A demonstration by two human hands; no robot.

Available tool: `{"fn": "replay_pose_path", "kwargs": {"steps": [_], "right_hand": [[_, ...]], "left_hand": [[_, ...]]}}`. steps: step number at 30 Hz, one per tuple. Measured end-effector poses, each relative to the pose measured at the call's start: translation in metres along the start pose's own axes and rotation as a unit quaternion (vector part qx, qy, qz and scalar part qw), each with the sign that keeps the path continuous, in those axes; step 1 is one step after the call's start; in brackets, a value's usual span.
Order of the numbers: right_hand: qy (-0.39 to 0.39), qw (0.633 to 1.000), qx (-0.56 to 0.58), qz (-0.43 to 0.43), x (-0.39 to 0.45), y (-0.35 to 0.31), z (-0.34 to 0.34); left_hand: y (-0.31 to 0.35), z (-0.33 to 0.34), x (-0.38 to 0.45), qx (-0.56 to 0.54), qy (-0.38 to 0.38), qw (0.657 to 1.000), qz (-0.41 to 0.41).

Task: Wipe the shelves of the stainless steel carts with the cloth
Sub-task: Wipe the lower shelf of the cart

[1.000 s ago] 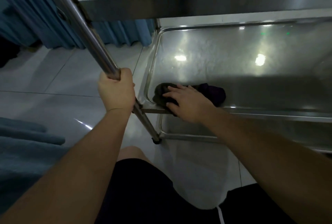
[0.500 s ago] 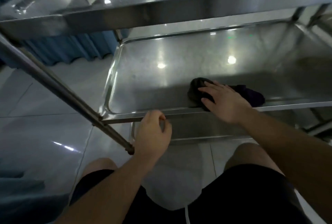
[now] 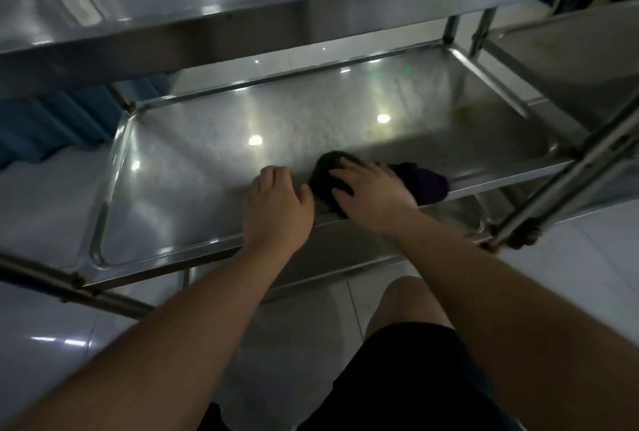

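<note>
A dark cloth (image 3: 423,180) lies on the middle shelf (image 3: 214,154) of the stainless steel cart, close to its near rim. My right hand (image 3: 371,190) presses flat on the cloth, fingers spread over its left part. My left hand (image 3: 276,206) rests on the shelf's near rim just left of the cloth, fingers curled over the edge onto the steel. The cart's top shelf (image 3: 242,26) overhangs above.
A slanted cart leg (image 3: 567,171) crosses at the right with a caster below it. A second steel cart (image 3: 553,60) stands at the far right. Another tube (image 3: 69,289) runs at lower left. Blue curtain (image 3: 52,122) hangs at left over white floor tiles. My knees are below.
My left hand let go of the cart's upright tube and moved right onto the shelf's near rim beside the cloth. The view swung right; my right hand stays on the cloth.
</note>
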State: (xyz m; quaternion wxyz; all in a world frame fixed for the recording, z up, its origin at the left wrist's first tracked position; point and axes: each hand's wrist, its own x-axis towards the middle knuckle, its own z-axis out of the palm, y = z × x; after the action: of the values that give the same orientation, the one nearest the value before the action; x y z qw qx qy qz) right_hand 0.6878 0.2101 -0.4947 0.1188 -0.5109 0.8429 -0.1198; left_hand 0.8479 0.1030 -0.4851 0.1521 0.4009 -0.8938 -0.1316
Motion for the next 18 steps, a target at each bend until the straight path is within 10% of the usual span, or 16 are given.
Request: {"fn": "replay_pose_path", "kwargs": {"steps": [9, 18], "right_hand": [[-0.023, 0.999, -0.013, -0.035, -0.013, 0.091, -0.035], [0.052, 0.961, -0.014, 0.27, -0.019, 0.253, -0.094]], "left_hand": [[-0.011, 0.023, 0.008, 0.01, -0.018, 0.999, -0.03], [-0.004, 0.029, 0.007, 0.05, -0.048, 0.997, -0.03]]}}
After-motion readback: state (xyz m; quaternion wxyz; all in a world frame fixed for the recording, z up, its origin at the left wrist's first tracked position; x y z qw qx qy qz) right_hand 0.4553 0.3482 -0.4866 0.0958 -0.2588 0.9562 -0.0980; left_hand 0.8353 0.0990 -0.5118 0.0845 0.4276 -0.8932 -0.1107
